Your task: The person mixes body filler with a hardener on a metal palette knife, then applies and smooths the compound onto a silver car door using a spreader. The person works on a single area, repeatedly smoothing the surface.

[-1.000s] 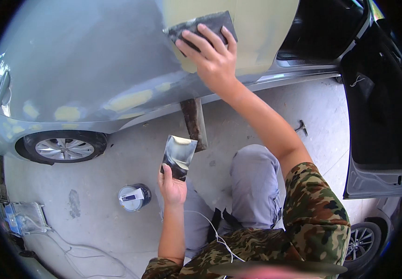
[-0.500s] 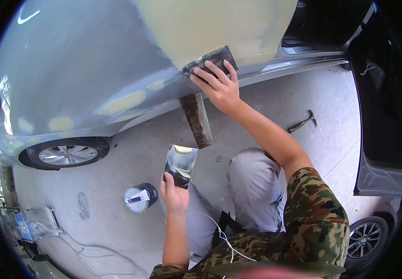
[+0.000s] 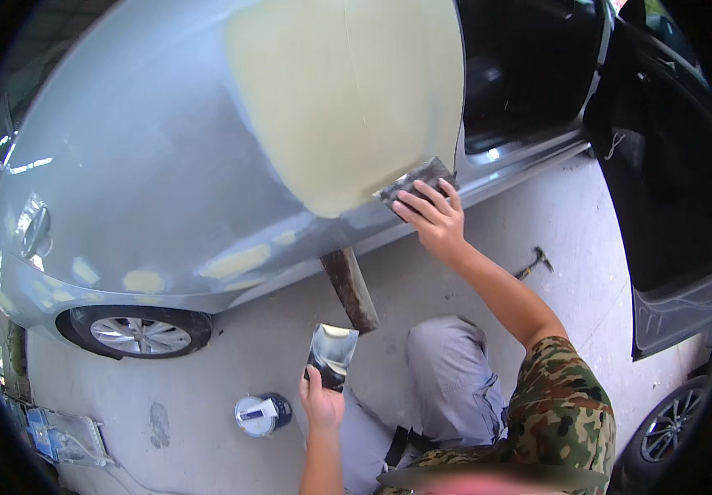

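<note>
Head view: right hand (image 3: 437, 219) has shifted rightward with dark spreader (image 3: 413, 181), now at lower right of cream patch (image 3: 339, 99) on grey car side (image 3: 158, 157). Fingers splayed over spreader; thumb hidden. Left hand (image 3: 323, 404) grips cream-smeared plate (image 3: 333, 353) by lower end, well apart from patch.

Passage left of the dark beam (image 3: 351, 290) is open over bare floor (image 3: 249, 351) as far as the wheel (image 3: 140, 332). At the beam's far end, the car body (image 3: 166, 165) bars access. Near end: obstructed by the coated plate (image 3: 333, 355). Right of the beam: knee (image 3: 446, 355) close, hammer (image 3: 543, 259) farther, swung-out door (image 3: 669, 206) farthest.
</note>
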### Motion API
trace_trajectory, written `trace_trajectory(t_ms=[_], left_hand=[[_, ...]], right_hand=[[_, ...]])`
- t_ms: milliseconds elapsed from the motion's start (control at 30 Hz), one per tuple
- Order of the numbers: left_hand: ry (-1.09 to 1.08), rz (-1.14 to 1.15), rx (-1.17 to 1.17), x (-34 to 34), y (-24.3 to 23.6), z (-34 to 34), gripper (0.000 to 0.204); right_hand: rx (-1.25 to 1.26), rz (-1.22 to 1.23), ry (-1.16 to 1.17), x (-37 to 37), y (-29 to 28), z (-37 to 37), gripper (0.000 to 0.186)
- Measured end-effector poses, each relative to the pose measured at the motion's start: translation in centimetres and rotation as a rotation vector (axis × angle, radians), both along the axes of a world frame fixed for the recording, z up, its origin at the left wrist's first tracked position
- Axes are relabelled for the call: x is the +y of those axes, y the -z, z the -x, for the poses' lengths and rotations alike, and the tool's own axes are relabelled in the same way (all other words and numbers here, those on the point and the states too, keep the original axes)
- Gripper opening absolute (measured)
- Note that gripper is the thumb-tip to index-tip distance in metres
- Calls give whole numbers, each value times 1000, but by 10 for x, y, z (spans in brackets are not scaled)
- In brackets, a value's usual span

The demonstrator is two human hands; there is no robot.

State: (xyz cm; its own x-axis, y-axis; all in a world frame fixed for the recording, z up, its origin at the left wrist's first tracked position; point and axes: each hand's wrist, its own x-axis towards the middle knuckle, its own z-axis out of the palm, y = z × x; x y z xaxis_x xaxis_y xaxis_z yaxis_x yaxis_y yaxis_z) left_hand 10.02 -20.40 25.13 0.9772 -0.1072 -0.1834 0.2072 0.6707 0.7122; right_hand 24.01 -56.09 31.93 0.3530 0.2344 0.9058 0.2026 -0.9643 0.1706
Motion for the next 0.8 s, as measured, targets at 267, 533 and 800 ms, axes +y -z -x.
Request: trace_trajectory(t_ms=[267, 533, 800], left_hand=[[6, 31, -77, -5, -21, 7, 38], [34, 83, -108, -11, -30, 10, 40], [33, 38, -9, -10, -8, 9, 39]], right_hand=[[-304, -89, 97, 10, -189, -54, 38], [-441, -56, 25, 38, -255, -99, 39], [-358, -1, -22, 45, -201, -97, 35]])
